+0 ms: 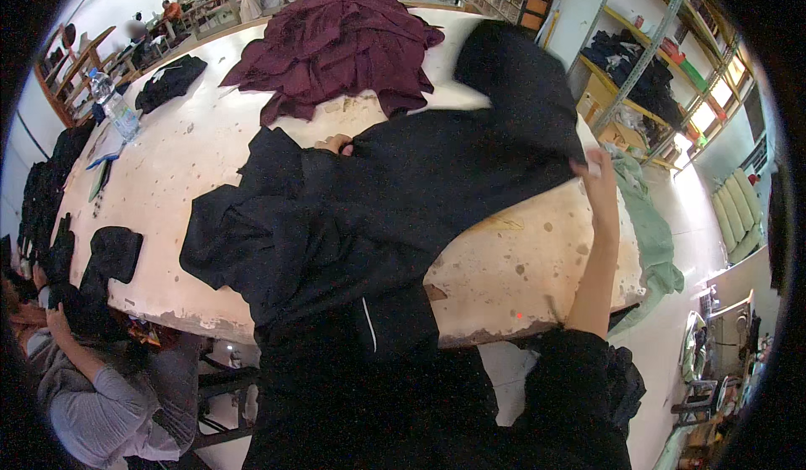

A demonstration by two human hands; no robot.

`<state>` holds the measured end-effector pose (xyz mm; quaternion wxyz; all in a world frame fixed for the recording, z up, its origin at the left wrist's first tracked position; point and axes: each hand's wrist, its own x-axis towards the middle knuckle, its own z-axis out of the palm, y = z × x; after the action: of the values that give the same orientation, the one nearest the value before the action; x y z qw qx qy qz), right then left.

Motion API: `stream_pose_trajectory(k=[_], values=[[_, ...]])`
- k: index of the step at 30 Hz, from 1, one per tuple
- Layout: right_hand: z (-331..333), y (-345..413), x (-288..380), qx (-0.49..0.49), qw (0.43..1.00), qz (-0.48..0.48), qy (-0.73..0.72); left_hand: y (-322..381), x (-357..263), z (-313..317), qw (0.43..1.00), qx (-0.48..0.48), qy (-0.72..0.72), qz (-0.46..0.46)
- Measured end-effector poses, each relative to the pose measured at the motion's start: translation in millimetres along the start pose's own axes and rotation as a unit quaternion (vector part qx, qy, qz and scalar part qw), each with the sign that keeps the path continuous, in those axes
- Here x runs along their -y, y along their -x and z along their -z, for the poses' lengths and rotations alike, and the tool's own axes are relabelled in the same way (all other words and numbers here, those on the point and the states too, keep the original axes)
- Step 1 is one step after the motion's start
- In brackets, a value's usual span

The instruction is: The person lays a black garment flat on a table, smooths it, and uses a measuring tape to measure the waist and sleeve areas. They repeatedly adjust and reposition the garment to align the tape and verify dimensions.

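A large piece of black cloth spreads across the pale worktable in front of me, its far right part raised and blurred by motion. My left hand grips the cloth's far edge near the middle; most of that hand is hidden by the fabric. At the cloth's right edge, my right hand pinches the fabric, with something small and white showing at the fingers. Crumpled folds lie to the left of my left hand. A thin white line shows on black fabric near the table's front edge.
Beyond the cloth rises a heap of maroon fabric. A plastic bottle and a folded black garment stand or lie at the left. A co-worker handles black cloth at lower left. Green fabric hangs at the right edge, near metal shelving.
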<state>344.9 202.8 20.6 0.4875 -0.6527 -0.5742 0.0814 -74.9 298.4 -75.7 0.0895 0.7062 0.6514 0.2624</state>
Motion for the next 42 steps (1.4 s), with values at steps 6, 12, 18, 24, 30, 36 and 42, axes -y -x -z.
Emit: stream_pose_trajectory(k=[6, 12, 18, 24, 30, 36, 42], values=[[13, 50, -113, -0.162, 0.987, -0.01, -0.014, -11, 11, -27, 0.916, 0.078, 0.393, -0.03], [-29, 67, -28, 0.265, 0.93, 0.204, 0.151, 16, -17, 80, 0.727, -0.031, 0.677, 0.107], [-41, 69, -31, 0.292, 0.929, 0.176, 0.145, 23, 88, 170, 0.485, -0.274, 0.823, 0.109], [-40, 83, 18, 0.22, 0.939, 0.258, 0.06, 90, -106, 161, 0.901, -0.187, 0.389, -0.039], [-64, 119, 71, 0.351, 0.892, 0.264, -0.111, 193, -166, 35, 0.976, 0.086, 0.135, -0.147], [-72, 103, 60, 0.384, 0.863, 0.312, -0.105, 194, -150, 21, 0.987, -0.013, 0.133, -0.087], [-85, 105, 64, 0.327, 0.872, 0.335, -0.143, 190, -143, 18, 0.985, -0.073, 0.119, -0.104]])
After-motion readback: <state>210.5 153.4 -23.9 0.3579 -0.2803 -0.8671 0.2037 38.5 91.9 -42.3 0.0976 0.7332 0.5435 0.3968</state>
